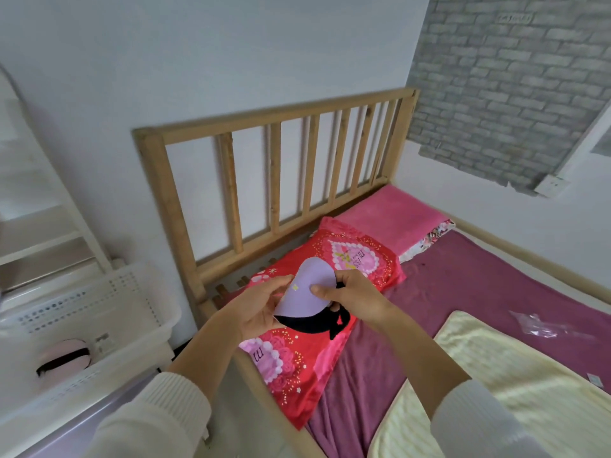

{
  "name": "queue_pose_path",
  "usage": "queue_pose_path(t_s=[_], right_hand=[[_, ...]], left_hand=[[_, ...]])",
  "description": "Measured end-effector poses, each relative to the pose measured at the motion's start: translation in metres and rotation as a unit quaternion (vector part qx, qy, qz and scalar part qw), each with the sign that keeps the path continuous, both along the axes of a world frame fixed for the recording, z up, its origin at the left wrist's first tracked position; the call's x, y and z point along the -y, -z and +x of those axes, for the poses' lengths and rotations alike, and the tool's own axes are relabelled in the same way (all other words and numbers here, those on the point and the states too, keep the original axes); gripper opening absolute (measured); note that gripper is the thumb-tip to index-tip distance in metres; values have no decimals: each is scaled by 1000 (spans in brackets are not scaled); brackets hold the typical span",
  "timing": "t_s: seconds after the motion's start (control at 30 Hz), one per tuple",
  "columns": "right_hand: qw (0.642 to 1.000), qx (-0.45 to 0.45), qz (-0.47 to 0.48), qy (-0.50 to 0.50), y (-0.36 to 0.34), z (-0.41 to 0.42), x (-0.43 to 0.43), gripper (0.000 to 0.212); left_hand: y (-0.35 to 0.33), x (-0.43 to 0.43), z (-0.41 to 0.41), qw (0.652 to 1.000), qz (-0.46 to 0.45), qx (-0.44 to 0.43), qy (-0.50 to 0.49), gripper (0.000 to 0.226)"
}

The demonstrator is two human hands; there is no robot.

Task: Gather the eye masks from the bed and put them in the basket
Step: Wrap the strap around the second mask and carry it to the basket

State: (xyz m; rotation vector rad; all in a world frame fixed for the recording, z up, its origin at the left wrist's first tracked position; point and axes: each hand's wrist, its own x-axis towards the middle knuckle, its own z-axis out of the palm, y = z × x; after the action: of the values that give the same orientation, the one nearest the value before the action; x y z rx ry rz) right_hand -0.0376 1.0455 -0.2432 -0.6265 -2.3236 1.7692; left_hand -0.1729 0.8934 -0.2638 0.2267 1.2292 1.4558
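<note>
Both hands hold a lilac eye mask (305, 289) with a black strap hanging below it, above the red pillow (317, 352) near the head of the bed. My left hand (261, 307) grips its left edge; my right hand (352, 297) pinches its right side with the thumb on the front. A white perforated basket (99, 299) stands to the left of the bed, and a pink eye mask (64, 357) with a black strap lies inside it.
The wooden slatted headboard (274, 180) rises behind the pillows. A pink pillow (393, 216) lies further back. A pale yellow blanket (515, 388) covers the near right of the purple sheet (463, 282). A clear plastic wrapper (542, 325) lies on the sheet. White shelving (43, 226) stands at left.
</note>
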Motion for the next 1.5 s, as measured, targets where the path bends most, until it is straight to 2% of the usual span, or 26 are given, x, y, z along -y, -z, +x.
queue_pose_path(t_s=[0.13,0.23,0.33,0.37,0.47,0.57,0.63,0.67,0.73,0.77,0.8,0.83,0.87,0.93,0.97,1.0,1.03,1.1,1.17,1.27,1.33,1.4,1.43,1.5], right_hand=[[998,31,38,25,7,1,-3,25],[998,30,24,56,9,4,-5,26],[994,27,3,105,5,8,-7,16],[991,27,-17,130,4,10,-8,16],[979,39,-99,176,2,18,-18,41],[970,44,-164,172,5,28,-25,46],[945,-40,-284,157,4,35,-31,45],[915,-117,-359,143,2,38,-35,40],[851,-265,-433,133,-5,41,-39,22],[863,-278,-388,163,-7,39,-40,16],[898,-260,-290,206,-8,34,-41,20],[939,-190,-133,253,-8,29,-41,26],[947,-123,-27,295,-7,25,-39,34],[941,55,200,267,-1,20,-39,42],[915,134,311,218,3,22,-39,40],[897,182,364,171,6,25,-41,35],[901,202,365,123,7,29,-40,29],[942,192,275,28,5,36,-38,24],[976,149,145,-65,-2,37,-34,26],[985,51,-74,-149,-14,36,-23,24],[972,-57,-196,-117,-19,31,-19,32],[935,-171,-311,-20,-20,23,-21,40],[925,-210,-314,35,-18,19,-24,39],[949,-212,-199,122,-14,12,-27,26]], left_hand=[[4,-2,-5,999,18,-41,-16,42],[2,-4,-9,996,27,-83,-9,22],[0,-6,-11,989,11,-139,-46,21],[-2,-8,-12,986,3,-155,-69,18],[-6,-10,-15,974,-19,-185,-127,17],[-5,-8,-27,953,-40,-227,-195,19],[-3,-5,-33,938,-54,-264,-219,20],[-2,-2,-34,933,-57,-281,-219,22],[0,0,-31,931,-48,-301,-199,27],[1,-1,-27,936,-35,-299,-183,24],[2,-3,-23,941,-21,-294,-166,17],[1,-5,-18,943,-6,-296,-152,9],[1,-8,-15,942,9,-301,-146,7],[-2,-12,-15,936,9,-314,-161,6],[-3,-13,-17,932,1,-317,-178,16],[-3,-14,-20,926,-4,-324,-192,29],[-3,-14,-23,920,-11,-334,-204,37],[-2,-15,-25,906,-38,-354,-228,48],[3,-16,-27,901,-53,-347,-257,44],[9,-16,-27,898,-54,-340,-274,36],[13,-13,-25,901,-46,-347,-258,41],[16,-12,-21,910,-18,-343,-233,31],[15,-12,-19,920,-3,-321,-227,23],[12,-13,-15,942,20,-258,-215,15]])
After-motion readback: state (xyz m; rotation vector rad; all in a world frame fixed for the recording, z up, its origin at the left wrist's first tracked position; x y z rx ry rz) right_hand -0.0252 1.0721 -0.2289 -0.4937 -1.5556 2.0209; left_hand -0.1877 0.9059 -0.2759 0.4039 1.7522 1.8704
